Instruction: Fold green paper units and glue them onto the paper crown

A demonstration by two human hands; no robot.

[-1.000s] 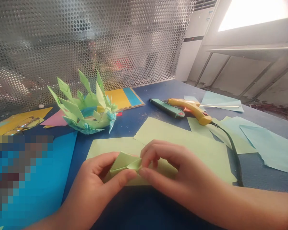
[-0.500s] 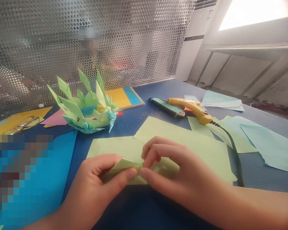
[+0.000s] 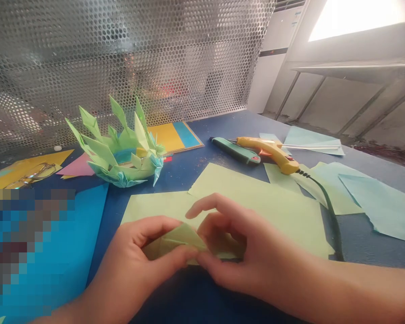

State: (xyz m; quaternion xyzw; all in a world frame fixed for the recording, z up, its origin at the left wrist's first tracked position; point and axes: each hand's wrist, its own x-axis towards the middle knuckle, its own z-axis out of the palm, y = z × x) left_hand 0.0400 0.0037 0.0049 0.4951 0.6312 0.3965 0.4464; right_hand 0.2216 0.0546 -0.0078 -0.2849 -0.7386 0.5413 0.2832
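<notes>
A small folded piece of light green paper (image 3: 180, 237) is held low over the front of the table. My left hand (image 3: 135, 256) pinches it between the thumb and the fingers behind it. At its right end, the thumb and curled fingers of my right hand (image 3: 236, 243) close on the paper, with the index finger raised and bent above it. Under both hands lie flat light green sheets (image 3: 256, 202). To the back left stands a ring of folded green paper points (image 3: 121, 153) with pale blue folded pieces along its lower edge.
A yellow glue gun (image 3: 270, 150) with a black cord rests beside a green-handled cutter (image 3: 236, 150). Pale blue paper pieces (image 3: 381, 198) lie at the right. Glasses (image 3: 32, 175) sit on yellow paper at the left. A perforated metal screen (image 3: 189, 58) borders the table's far side.
The folded paper has tilted so that more of its face shows. My right index finger has lifted away from the paper and stretched toward the left.
</notes>
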